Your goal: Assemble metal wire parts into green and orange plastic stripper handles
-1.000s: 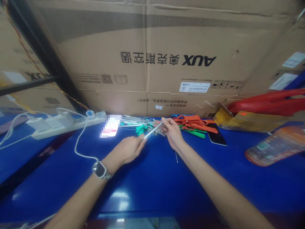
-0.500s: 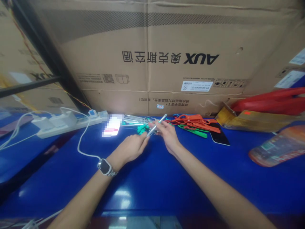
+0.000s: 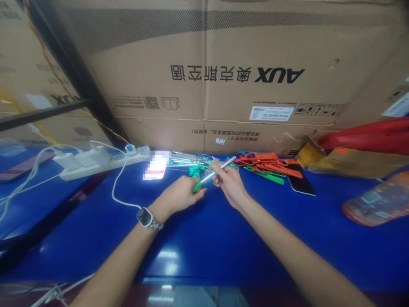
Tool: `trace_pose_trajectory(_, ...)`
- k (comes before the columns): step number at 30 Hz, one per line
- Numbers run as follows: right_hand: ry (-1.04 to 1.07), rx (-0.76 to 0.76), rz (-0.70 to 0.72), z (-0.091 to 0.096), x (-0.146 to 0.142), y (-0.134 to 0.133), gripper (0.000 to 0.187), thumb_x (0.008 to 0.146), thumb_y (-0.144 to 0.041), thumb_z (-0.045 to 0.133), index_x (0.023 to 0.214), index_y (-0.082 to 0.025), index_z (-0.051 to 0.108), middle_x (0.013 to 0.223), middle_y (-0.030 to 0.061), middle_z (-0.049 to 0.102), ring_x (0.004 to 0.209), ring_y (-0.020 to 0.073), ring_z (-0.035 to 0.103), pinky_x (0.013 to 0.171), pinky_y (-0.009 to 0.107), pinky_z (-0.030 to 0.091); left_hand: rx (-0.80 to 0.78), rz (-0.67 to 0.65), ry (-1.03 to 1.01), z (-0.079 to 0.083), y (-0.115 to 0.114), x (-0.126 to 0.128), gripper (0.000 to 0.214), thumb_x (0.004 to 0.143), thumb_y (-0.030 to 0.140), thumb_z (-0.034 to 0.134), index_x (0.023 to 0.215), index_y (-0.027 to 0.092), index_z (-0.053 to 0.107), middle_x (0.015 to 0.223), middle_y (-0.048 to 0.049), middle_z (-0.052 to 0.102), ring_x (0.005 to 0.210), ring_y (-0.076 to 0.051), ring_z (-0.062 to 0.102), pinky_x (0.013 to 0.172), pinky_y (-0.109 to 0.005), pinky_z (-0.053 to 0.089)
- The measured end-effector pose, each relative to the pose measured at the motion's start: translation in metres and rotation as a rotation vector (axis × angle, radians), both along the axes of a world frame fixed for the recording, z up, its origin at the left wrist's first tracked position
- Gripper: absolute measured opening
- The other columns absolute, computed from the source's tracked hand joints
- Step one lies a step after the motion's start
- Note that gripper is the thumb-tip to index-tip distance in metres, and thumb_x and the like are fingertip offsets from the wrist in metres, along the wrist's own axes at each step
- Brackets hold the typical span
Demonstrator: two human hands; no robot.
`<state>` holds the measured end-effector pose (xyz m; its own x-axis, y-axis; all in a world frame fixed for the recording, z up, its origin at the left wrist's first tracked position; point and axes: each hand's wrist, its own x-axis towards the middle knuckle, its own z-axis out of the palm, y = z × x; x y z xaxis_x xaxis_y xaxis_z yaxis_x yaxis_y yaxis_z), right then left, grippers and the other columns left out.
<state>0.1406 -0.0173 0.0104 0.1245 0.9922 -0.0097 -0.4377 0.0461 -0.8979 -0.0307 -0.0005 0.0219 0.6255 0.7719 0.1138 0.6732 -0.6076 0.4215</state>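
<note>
My right hand [image 3: 231,183] is closed around a slim silver rod [image 3: 227,163], pinching it between thumb and fingers. The rod slants up to the right, and a green end piece [image 3: 197,186] shows at its lower end. There, my left hand [image 3: 183,194] has its fingers closed on the green piece; its fingertips are partly hidden. Just beyond the hands lie small teal-green pieces [image 3: 194,170] and several thin silver rods [image 3: 183,157]. To the right is a pile of orange plastic parts [image 3: 260,161], with green plastic parts [image 3: 268,175] beneath.
A lit phone [image 3: 159,166] and a white power strip [image 3: 79,171] with cables sit at the left. A dark phone [image 3: 302,185], an opened carton [image 3: 338,164] and a plastic bottle [image 3: 377,202] are at the right. A large cardboard box [image 3: 143,64] stands behind the blue table [image 3: 204,247].
The green piece at the rod's lower end has come into view by my left fingers. My right hand still grips the rod. The whole view has shifted slightly.
</note>
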Motion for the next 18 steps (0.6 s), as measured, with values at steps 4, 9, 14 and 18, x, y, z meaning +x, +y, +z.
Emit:
trace_pose_trajectory(4,-0.022,-0.016,0.086,-0.004,-0.001,-0.003,0.037,0.055,-0.038,0.09,0.074,-0.017,0.066,0.062,-0.0013,0.064,0.059,0.0114,0.055,0.053,0.024,0.039,-0.038,0.004,-0.05,0.002,0.001,-0.001,0.025,0.086,0.032,0.056,0.065,0.019,0.052,0.055,0.0014,0.052,0.048,-0.013,0.048,0.049,-0.027,0.031)
trace_pose_trajectory(9,-0.21,-0.034,0.12,-0.006,-0.01,-0.008,0.035,0.054,-0.041,0.089,0.069,-0.016,0.07,0.061,-0.0018,0.062,0.053,0.0094,0.047,0.048,0.024,0.033,0.001,0.06,0.024,-0.001,0.0,0.003,0.024,0.085,0.028,0.054,0.062,0.019,0.055,0.056,-0.0028,0.057,0.053,-0.018,0.057,0.051,-0.029,0.032)
trace_pose_trajectory(14,-0.308,0.011,-0.013,-0.012,-0.015,-0.004,0.039,0.058,-0.048,0.086,0.062,-0.018,0.064,0.055,-0.0041,0.055,0.05,0.0082,0.039,0.048,0.024,0.029,0.045,0.17,0.024,-0.003,-0.009,0.012,0.021,0.086,0.035,0.054,0.094,0.016,0.061,0.076,-0.0104,0.069,0.069,-0.028,0.067,0.057,-0.032,0.041)
trace_pose_trajectory(18,-0.323,0.055,0.016,-0.014,-0.014,-0.004,0.042,0.061,-0.054,0.083,0.063,-0.019,0.06,0.058,-0.0038,0.055,0.053,0.0098,0.041,0.052,0.024,0.032,0.037,0.208,-0.036,-0.001,-0.015,0.018,0.047,0.084,0.033,0.057,0.125,0.014,0.043,0.083,-0.0113,0.07,0.076,-0.031,0.07,0.058,-0.032,0.044)
